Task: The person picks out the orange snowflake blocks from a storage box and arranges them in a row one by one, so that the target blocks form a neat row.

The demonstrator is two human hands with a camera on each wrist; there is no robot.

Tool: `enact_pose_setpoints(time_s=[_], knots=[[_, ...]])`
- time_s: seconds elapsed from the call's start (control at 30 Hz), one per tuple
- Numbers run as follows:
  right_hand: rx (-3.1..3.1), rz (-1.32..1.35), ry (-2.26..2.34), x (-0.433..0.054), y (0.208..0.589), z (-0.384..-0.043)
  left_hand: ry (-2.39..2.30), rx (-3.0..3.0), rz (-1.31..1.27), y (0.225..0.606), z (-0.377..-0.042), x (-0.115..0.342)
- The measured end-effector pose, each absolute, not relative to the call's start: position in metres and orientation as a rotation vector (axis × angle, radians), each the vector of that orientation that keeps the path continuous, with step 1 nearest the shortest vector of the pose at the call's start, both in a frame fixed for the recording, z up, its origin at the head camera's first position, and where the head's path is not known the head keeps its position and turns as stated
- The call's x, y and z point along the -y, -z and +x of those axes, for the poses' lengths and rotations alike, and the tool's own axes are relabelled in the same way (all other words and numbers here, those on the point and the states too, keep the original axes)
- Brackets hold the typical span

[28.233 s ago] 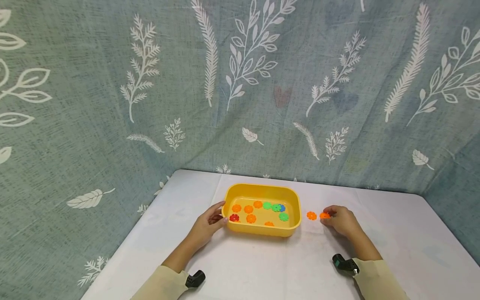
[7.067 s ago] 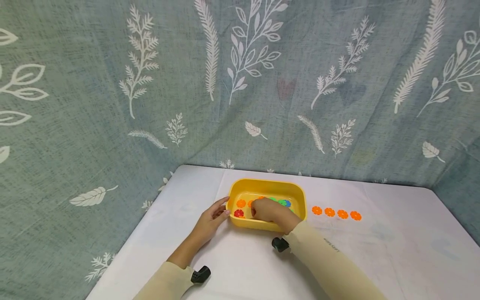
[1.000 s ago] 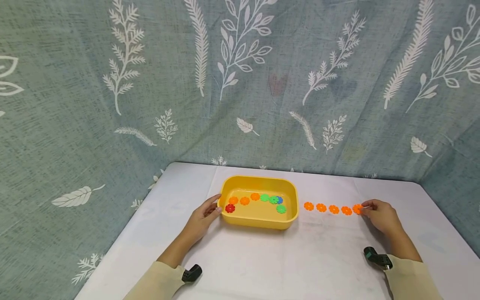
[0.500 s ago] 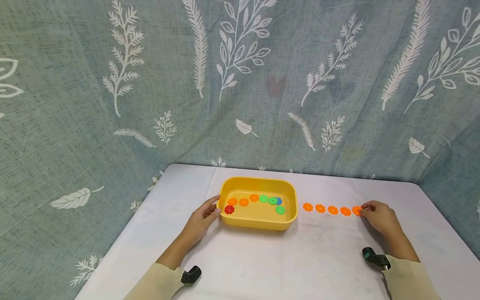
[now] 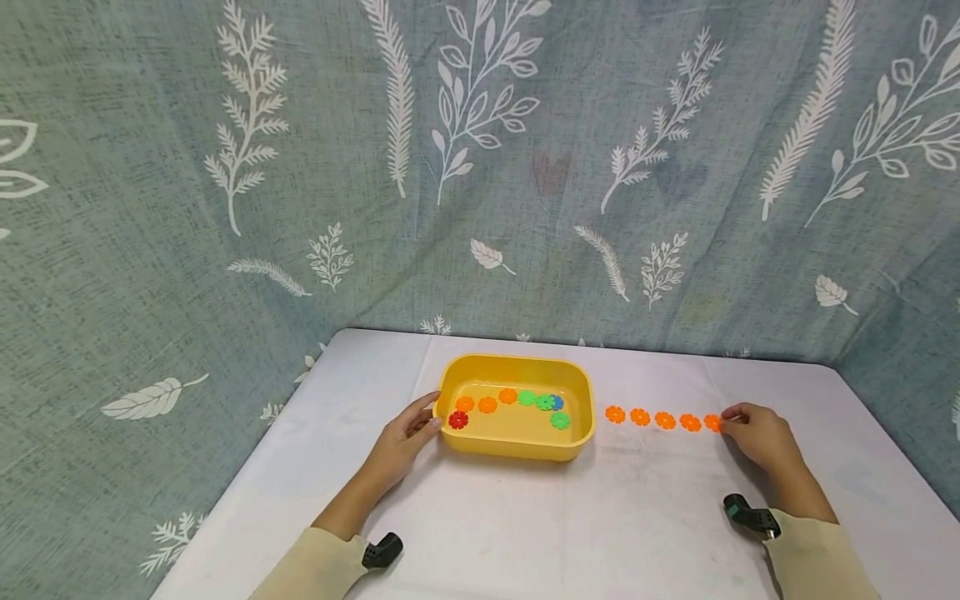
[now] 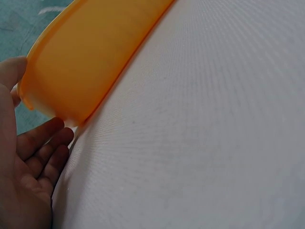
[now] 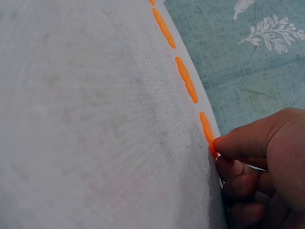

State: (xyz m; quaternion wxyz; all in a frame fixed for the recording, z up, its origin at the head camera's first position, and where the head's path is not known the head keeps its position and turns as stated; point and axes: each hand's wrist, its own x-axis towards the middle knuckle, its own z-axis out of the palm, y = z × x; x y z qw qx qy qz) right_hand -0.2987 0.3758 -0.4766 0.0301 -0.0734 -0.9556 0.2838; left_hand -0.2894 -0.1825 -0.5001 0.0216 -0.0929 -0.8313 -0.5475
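Note:
My left hand [image 5: 402,435] holds the left end of a yellow plastic tub [image 5: 517,446]; in the left wrist view its thumb is at the rim and fingertips touch the tub wall [image 6: 90,57]. Inside lie flower-shaped plastic discs: three orange [image 5: 487,405], three green [image 5: 560,421], a blue one [image 5: 557,402] partly under a green one, and a red one [image 5: 458,420]. Right of the tub, several orange discs [image 5: 664,421] form a row, lying flat. My right hand [image 5: 761,435] pinches the rightmost orange disc [image 5: 712,423] at its edge, down at the cloth; the fingers cover part of it.
A white cloth [image 5: 540,525] covers the table. Behind and to the left hangs a grey-green curtain [image 5: 480,292] with white leaf prints. A black device [image 5: 384,550] sits at the left wrist, another black device [image 5: 750,515] at the right.
Since the oldest frame, the orange row has grown rightward from the tub and the tub holds fewer orange discs. Seven seconds ago my right hand was in the tub. Over the last second little moves.

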Motion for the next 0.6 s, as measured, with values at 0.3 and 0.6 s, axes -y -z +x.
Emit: enact_pose_setpoints(time_s=[0.3, 0.6], knots=[[2.935, -0.228, -0.904, -0.372, 0.469, -0.299, 1.656, 2.575, -0.279, 0.495, -0.289, 0.181], [2.905, -0.115, -1.0, -0.349, 0.452, -0.299, 1.665, 2.582, -0.229, 0.499, -0.286, 0.181]])
